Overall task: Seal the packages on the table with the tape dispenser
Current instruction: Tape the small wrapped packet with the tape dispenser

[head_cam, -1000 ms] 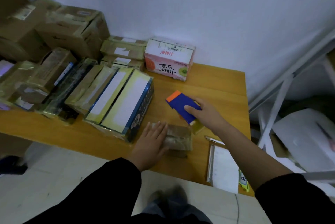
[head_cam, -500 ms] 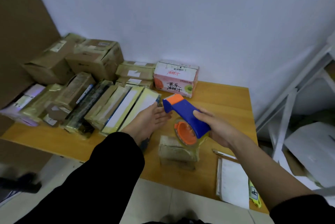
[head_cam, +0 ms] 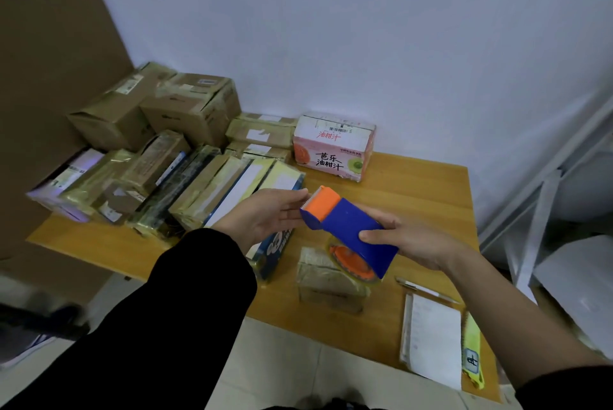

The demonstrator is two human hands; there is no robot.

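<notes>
Tape dispenser is off the table, gripped in the right hand: thumb on top of the blue body, fingers wrapped under its rear end. Orange cutter head points away from that hand toward the left hand, which is relaxed, palm up, fingers straight, tips right at the serrated edge; contact or not, cannot tell. Tape roll with an orange hub hangs under the blue body, just above a small brown package lying on the wooden table below and between the two hands. Under the left wrist sits a blue-sided box, the end of a row of taped packages running off to that hand's outer side. Beyond the hands, against the wall, a pink juice carton with handwritten characters; cardboard boxes stacked further left of it. Nearer the person, under the right forearm: a pen, a white notepad and a yellow strip-shaped item beside it. White metal rack stands off the right hand's outer side.
</notes>
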